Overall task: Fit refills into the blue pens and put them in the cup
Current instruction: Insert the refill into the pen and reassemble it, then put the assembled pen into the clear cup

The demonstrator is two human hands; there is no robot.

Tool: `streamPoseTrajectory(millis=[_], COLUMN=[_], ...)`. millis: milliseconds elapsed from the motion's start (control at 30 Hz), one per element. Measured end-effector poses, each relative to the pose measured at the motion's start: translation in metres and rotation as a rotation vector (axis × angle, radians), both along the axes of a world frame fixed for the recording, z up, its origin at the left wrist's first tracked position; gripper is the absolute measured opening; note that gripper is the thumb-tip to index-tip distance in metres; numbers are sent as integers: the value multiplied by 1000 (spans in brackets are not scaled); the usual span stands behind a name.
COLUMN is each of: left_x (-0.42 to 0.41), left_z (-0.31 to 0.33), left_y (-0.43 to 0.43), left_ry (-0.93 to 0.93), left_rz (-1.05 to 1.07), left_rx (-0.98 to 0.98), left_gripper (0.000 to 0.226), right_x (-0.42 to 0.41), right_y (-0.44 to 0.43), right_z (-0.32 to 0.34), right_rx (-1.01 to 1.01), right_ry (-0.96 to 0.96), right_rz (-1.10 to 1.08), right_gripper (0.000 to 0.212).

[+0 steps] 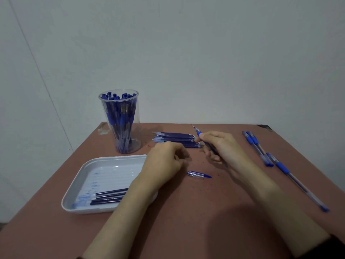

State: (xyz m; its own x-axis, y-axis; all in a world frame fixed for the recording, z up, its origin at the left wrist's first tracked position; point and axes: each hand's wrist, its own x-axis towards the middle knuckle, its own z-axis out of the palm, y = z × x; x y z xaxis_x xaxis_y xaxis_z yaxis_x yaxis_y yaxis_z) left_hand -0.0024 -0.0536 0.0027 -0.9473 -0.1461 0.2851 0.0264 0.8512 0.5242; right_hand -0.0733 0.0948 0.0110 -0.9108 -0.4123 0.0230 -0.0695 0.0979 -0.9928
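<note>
1. The right hand [218, 144] grips an uncapped blue plastic pen [198, 132], tip raised, above the brown table [186, 212].
2. The left hand [166, 161] is curled; whether it holds anything cannot be told.
3. The clear plastic cup [136, 144], filled with pens, stands at the far left.

The reddish-brown table [186, 212] is chipped at its far corners. At the far left stands a tall clear plastic cup [121, 128], and a pile of dark blue refills [173, 138] lies in the far middle. A white plastic tray [104, 158] is at the near left. A small clear pen cap [197, 174] lies in the middle, and three blue clear-barrelled pens [258, 147] lie at the right.
</note>
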Motion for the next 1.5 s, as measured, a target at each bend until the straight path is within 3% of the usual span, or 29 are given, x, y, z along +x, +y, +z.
streamPoseTrajectory(millis=[100,333,400,467,567,867,1000,1133,1233,1400,1500], left_x=[0,-3,-4,-4,-1,3,3,3,4,3,2], left_z=[-1,-2,1,6,13,22,21,16,16,21,22], left_y=[1,-4,-5,-5,-1,-9,-9,-7,-5,-10,-14], left_ry=[-77,-55,53,144,144,243,247,192,198,331,491], left_rz=[-56,-67,-5,-5,-55,-49,-82,-99,-123,-70,-2], left_rx=[-78,9,166,473,824,1284,1320,1176,1204,1291,1211], left_gripper=[19,29,24,18,15,13,12,18,12,13,16], right_x=[1,5,5,7,10,5,5,7,7,1,-1], right_y=[0,-2,-1,-2,-2,0,-1,-2,-2,0,0], right_z=[0,3,4,4,3,-1,-3,-2,-2,-5,-8], right_rx=[11,24,1,-13,7,75,84,54,47,83,133], right_ry=[2,20,32,61,116,125,111,127,130,112,148], right_rz=[3,27,55,109,173,145,132,161,156,116,100], right_gripper=[21,21,20,19,15,10,9,8,9,6,5])
